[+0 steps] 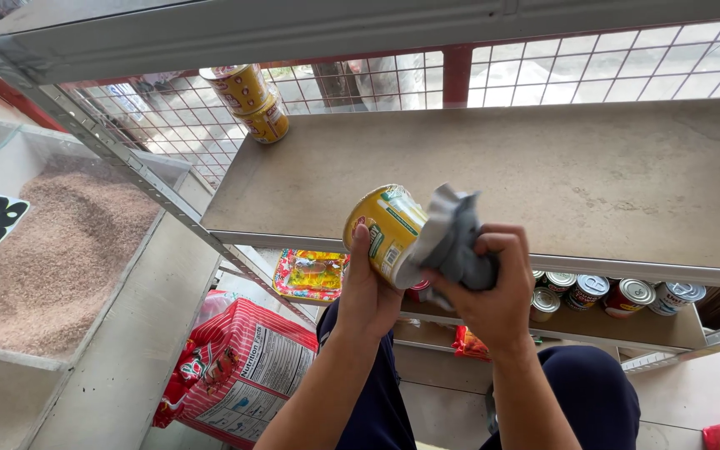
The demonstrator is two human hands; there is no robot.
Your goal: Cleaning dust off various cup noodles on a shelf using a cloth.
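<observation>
Left hand [368,292] fingers clamped on yellow can [383,229], long axis tilted up-left; right hand [493,287] fingers pressed grey cloth [453,242] against its right end.

Your right hand [493,279] and its crumpled grey cloth [452,242] hide the end of the yellow labelled tin can [385,229]. Below your hands, the red printed sack [239,375] is partly hidden by your left forearm.

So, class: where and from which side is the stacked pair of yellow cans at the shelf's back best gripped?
Grip the upper yellow can round its curved side wall, coming from the open front of the grey shelf; wire mesh blocks behind, and it tops the stack.
</observation>
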